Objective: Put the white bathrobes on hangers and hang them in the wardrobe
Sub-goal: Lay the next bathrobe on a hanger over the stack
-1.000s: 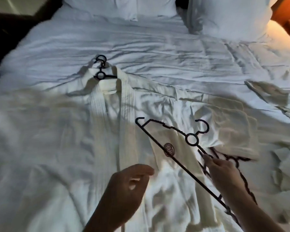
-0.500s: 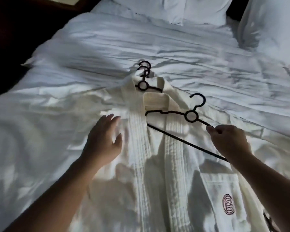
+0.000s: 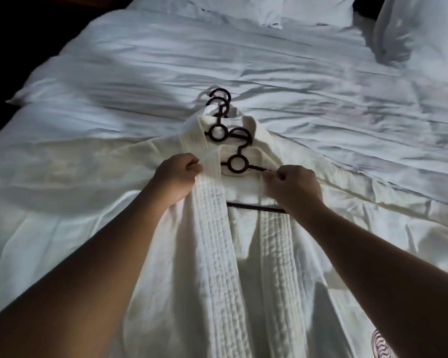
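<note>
Two hands at the neck of a white bathrobe (image 3: pixel 217 241) lying flat on the bed (image 3: pixel 217 60), left hand (image 3: pixel 175 177) fingers curled tight on the collar (image 3: pixel 210 166) edge, right hand (image 3: pixel 292 188) fingers pinching the thin arm of a black hanger (image 3: pixel 237 164), more black hooks (image 3: pixel 219 99) poking out just behind.

Hanger (image 3: pixel 254 167) lies on bathrobe (image 3: pixel 217 254), bathrobe on bed (image 3: pixel 217 60).

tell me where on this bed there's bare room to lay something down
Bare duvet runs between the pillows and the far hanger hooks, continuing right of them. Crowded nearer: the bathrobe spreads wide, left hand gripping its lapel, right hand pinching the near hanger.
</note>
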The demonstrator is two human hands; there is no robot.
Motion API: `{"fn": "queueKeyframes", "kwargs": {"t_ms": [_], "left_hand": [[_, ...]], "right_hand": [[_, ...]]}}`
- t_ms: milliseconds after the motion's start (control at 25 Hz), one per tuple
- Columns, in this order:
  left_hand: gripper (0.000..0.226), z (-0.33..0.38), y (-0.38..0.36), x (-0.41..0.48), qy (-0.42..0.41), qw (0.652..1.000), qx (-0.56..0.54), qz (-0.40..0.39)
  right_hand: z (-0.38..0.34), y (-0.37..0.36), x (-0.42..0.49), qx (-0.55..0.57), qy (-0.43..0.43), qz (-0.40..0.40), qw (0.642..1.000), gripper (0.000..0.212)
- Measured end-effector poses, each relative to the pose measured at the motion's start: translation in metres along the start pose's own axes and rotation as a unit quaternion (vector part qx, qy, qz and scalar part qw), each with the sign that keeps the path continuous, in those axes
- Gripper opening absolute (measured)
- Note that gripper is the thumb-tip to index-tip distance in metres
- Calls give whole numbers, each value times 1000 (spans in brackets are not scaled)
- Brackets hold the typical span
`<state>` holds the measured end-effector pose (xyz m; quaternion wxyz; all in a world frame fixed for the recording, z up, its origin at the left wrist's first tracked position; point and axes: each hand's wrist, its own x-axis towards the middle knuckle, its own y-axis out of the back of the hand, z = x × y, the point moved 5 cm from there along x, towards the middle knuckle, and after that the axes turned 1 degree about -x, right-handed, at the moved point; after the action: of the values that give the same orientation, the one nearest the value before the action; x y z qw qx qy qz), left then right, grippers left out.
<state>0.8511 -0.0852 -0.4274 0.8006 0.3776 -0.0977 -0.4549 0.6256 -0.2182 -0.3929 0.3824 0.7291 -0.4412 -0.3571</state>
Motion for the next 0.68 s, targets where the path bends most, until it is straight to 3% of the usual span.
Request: {"fn": "queueKeyframes", "kwargs": {"t_ms": [120,160,200,280,360,440,480,520,560,600,640,680], "left_hand": [[20,-7,-3,-5,25,997,-64,25],[19,-8,-3,-7,24,996,-81,32],[17,-8,-2,-7,19,994,-102,37],[15,-11,1,-5,19,988,-147,49],[10,-14,2,-7,31,979,-193,49],[8,-16,4,-9,33,971,-233,38],[17,-16,4,-10,31,970,-238,32],[26,-17,4,-12,35,970,-238,28],[33,-18,3,-13,43,972,-228,31],[36,-20,2,-13,47,976,-211,38],[36,-19,1,-13,43,980,-185,56],[34,-18,-1,-12,28,983,-158,83]], "right_hand": [[-24,24,-57,-89,165,183,965,22],[-26,27,-82,-89,197,193,957,20],[-22,26,-102,-100,192,147,965,28],[4,7,-127,-152,70,-21,986,39],[32,-6,-124,-161,4,-61,985,33],[50,-3,-105,-39,-66,-44,996,27],[62,3,-93,103,-133,-25,985,25],[70,7,-85,291,-202,-22,935,24],[78,8,-82,445,-270,-51,852,23],[79,14,-84,536,-305,-80,783,23],[75,27,-86,562,-308,-95,762,22],[76,40,-84,548,-296,-70,780,21]]}}
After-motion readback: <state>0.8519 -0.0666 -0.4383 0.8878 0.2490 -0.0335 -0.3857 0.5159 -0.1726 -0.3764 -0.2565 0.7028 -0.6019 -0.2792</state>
